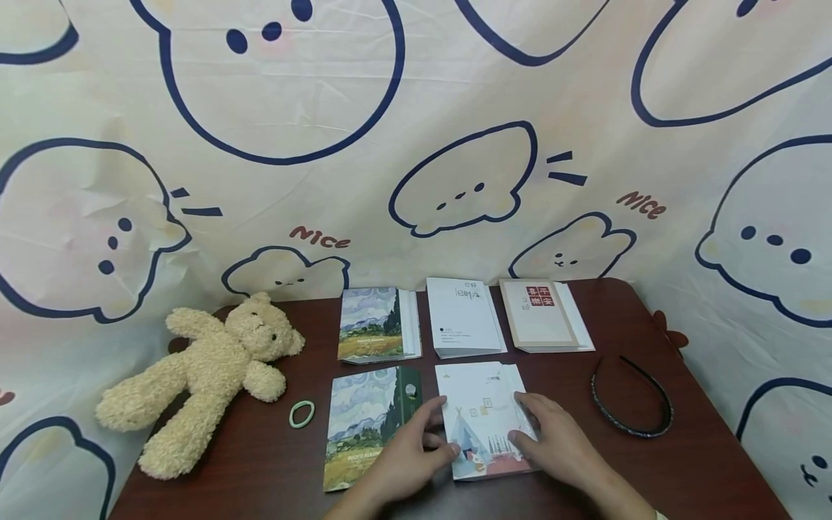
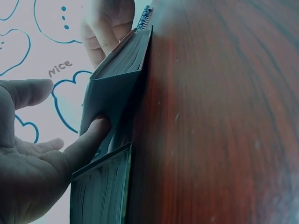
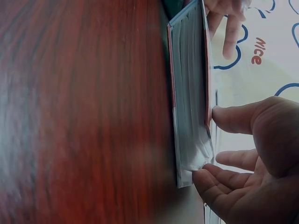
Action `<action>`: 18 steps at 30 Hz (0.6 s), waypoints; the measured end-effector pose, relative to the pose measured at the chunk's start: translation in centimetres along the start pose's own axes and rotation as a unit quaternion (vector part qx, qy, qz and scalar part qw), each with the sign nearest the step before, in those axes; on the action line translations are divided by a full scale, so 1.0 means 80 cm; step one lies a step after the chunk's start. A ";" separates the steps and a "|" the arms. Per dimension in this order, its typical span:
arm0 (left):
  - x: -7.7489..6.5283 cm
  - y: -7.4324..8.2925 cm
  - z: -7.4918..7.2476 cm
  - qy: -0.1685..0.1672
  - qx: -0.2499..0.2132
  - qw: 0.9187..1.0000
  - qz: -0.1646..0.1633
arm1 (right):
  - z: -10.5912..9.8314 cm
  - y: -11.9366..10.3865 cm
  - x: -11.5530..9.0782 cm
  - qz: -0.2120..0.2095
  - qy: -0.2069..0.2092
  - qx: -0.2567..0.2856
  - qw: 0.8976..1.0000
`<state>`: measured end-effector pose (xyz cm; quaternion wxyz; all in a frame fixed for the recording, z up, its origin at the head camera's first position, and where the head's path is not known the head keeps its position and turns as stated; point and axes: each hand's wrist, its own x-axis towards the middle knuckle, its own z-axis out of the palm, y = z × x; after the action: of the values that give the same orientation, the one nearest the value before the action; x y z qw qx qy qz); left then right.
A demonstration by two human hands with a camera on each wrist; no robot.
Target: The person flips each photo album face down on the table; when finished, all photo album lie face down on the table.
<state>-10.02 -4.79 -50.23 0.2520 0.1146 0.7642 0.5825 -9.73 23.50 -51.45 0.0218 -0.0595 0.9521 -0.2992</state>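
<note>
A photo album (image 1: 484, 415) with a tent drawn on its pale cover lies at the front of the table, between both hands. My left hand (image 1: 416, 448) is at its left side; in the left wrist view a straight finger (image 2: 93, 133) touches the album's spine (image 2: 110, 95), while the thumb stands off it. My right hand (image 1: 562, 437) holds the album's right side, thumb on the cover and fingertips at the edge. Clear sleeves (image 3: 189, 93) show between its covers in the right wrist view. A landscape-painting album (image 1: 360, 426) with a dark green strip lies under my left hand's side.
Behind stand three more albums in a row: a landscape one (image 1: 370, 325), a white one (image 1: 461, 314) and a beige one (image 1: 539, 314) with a red square. A teddy bear (image 1: 217, 368) and a green hair tie (image 1: 301, 414) lie left, a dark headband (image 1: 633, 430) right.
</note>
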 end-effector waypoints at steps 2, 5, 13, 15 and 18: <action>-0.002 0.000 -0.002 0.004 0.002 1.000 0.003 | 0.002 -0.002 0.001 -0.002 0.001 0.006 1.000; -0.003 0.001 -0.006 0.007 -0.001 1.000 0.009 | 0.005 -0.003 0.002 -0.002 0.002 0.014 1.000; -0.006 0.002 -0.016 0.013 -0.014 1.000 0.011 | 0.010 -0.007 0.004 0.003 -0.010 0.025 1.000; -0.007 0.003 -0.018 0.016 -0.013 1.000 0.012 | 0.011 -0.009 0.005 0.010 -0.018 0.030 0.999; -0.008 0.005 -0.021 0.019 -0.016 1.000 0.014 | 0.011 -0.011 0.006 0.017 -0.026 0.040 0.999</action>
<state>-10.35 -6.37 -49.37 0.2304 0.1103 0.7579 0.6003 -10.05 22.25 -51.70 0.0540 -0.0502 0.9395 -0.3346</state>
